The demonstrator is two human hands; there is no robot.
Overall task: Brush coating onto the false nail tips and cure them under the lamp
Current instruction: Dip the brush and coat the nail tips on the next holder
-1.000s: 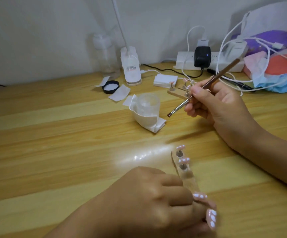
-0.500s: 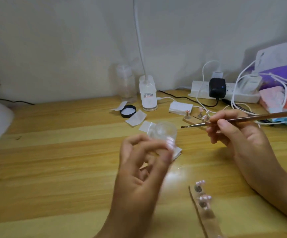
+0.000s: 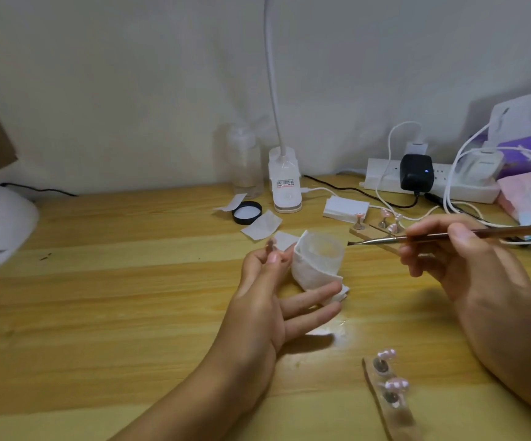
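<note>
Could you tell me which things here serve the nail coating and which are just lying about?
In use: brush in right hand, nail tip pinched in left hand, near holder, wrapped jar.
Lying about: power strip, black charger, pink cloth.

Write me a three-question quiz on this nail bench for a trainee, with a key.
1. True or false: the right hand holds the brush.
2. How many nail tips stand on the clear strip nearest the person? A one, B two, C four.
3. Fill in: the left hand pinches a small pink ____ beside the tissue-wrapped cup.
Key: 1 true. 2 B. 3 nail tip.
</note>
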